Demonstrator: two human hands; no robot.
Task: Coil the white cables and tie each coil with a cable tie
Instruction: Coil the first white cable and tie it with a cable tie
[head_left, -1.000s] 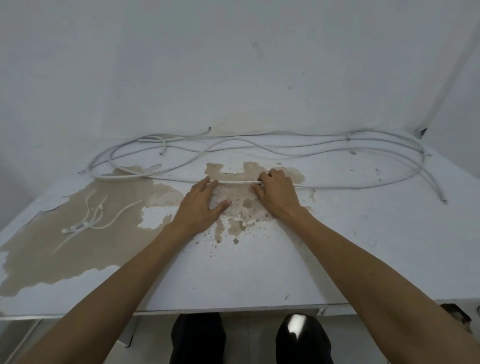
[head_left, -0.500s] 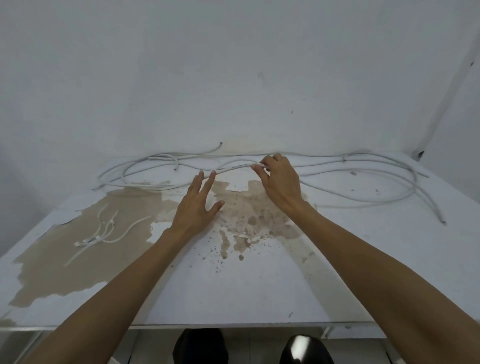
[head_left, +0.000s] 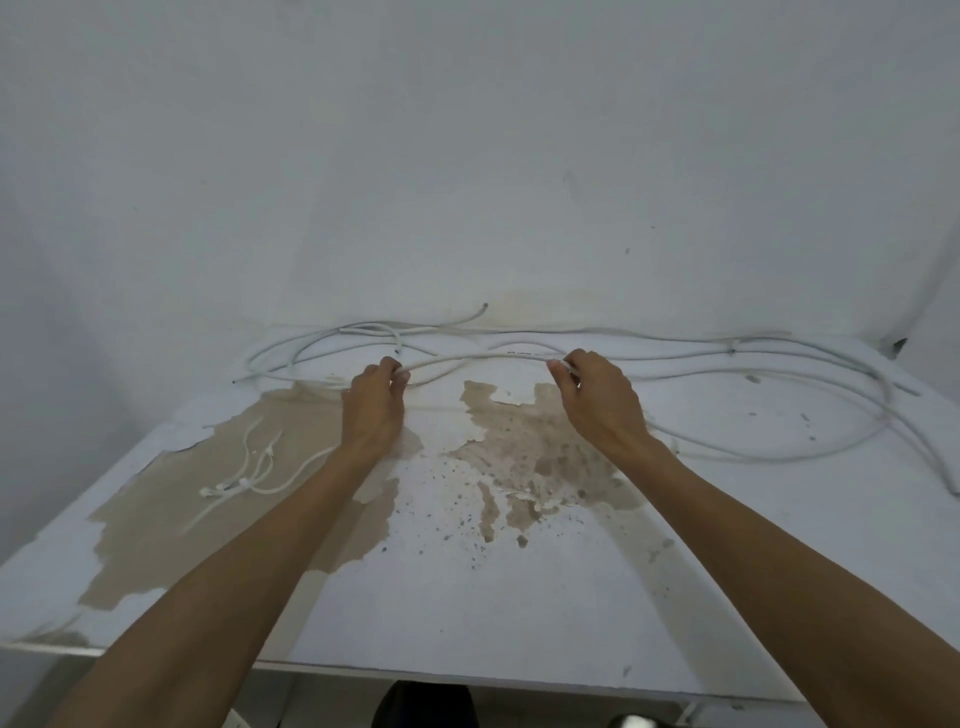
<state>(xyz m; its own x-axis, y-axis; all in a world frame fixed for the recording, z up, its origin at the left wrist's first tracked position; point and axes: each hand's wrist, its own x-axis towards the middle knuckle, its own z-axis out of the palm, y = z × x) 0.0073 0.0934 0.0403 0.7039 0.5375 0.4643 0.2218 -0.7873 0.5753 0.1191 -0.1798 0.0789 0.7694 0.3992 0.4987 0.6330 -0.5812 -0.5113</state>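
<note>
Long white cables (head_left: 727, 358) sprawl in loose loops along the back of the table, close to the wall. One strand of white cable (head_left: 478, 357) arches just above the tabletop between my two hands. My left hand (head_left: 375, 400) pinches it at its left end and my right hand (head_left: 597, 395) pinches it further right. Several white cable ties (head_left: 244, 480) lie in a small pile on the left of the table, apart from both hands.
The worn white table (head_left: 467, 613) has large brown patches where the paint has peeled. A white wall (head_left: 467, 156) rises right behind the cables. The table's front edge runs along the bottom of the view, with my legs below it.
Both hands moved away from me toward the back of the table. The right hand lifted the cable strand off the surface, and the left hand went from flat and open to pinching that strand.
</note>
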